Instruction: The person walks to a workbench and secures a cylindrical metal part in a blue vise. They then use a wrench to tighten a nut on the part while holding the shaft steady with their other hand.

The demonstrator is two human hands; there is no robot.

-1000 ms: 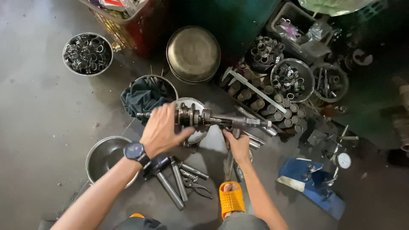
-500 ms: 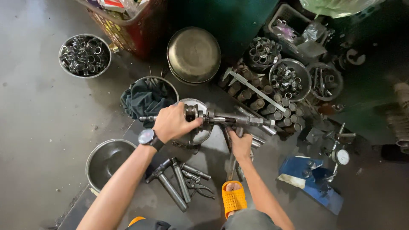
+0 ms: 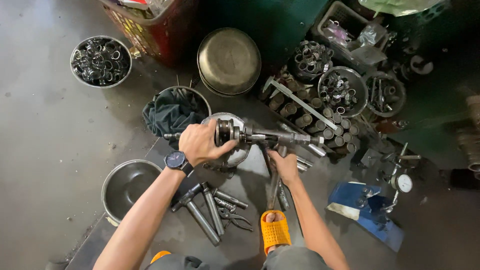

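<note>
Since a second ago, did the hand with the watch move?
Yes. The left hand has slid right along the metal shaft, away from the bowl of dark cloth and onto the shaft's ringed part.

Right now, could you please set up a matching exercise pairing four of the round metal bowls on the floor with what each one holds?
Bowls:
1. Small steel bowl at far left
2. Steel bowl by the left forearm
3. Bowl above the left hand
4. Large brass-coloured bowl at top centre

Contents:
A. Dark crumpled cloth
B. Nothing visible inside
C. Shiny metal rings
D. Turned upside down, inside hidden

Pairs: 1-C, 2-B, 3-A, 4-D
</note>
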